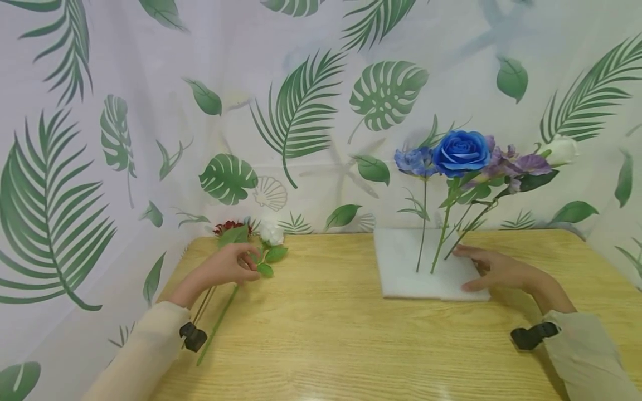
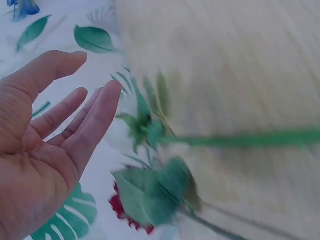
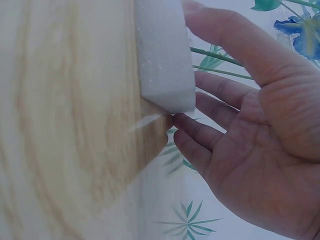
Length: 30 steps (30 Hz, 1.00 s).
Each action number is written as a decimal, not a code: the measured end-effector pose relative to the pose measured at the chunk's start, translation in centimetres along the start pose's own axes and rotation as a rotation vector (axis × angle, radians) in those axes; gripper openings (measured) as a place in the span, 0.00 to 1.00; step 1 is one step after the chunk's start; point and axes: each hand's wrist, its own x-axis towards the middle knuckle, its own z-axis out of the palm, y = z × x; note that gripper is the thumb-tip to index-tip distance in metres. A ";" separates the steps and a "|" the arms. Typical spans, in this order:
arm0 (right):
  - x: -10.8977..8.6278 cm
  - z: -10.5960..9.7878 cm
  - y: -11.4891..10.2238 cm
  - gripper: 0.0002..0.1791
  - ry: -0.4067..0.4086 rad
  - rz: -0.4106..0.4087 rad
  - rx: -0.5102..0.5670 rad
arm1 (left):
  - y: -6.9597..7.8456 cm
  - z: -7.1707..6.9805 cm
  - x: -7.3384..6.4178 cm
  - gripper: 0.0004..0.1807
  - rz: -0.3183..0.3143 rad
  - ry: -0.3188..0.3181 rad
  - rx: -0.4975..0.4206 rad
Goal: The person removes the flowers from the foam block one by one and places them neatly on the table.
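My left hand (image 1: 228, 268) hovers over loose flowers at the table's left, its fingers slightly bent and nothing between them in the left wrist view. Under and beside it lie a dark red flower (image 2: 120, 206) with broad leaves and a white rose (image 1: 271, 233) with a green stem (image 1: 217, 326). My right hand (image 1: 501, 272) is at the right side of a white foam board (image 1: 401, 284). Its thumb and fairly straight fingertips reach the board's edge in the right wrist view. Upright in the foam stand a blue rose (image 1: 461, 153) and a smaller blue flower (image 1: 415, 161).
Also in the foam, a purple flower (image 1: 531, 164) and a white rose (image 1: 563, 150) lean right on tilted stems. The wooden table (image 1: 321, 340) runs between both hands. Behind it hangs a leaf-print cloth (image 1: 311, 33).
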 end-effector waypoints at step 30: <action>0.0 0.1 0.5 0.48 -0.005 0.017 0.063 | 14.7 13.0 12.3 0.28 0.433 0.015 -0.386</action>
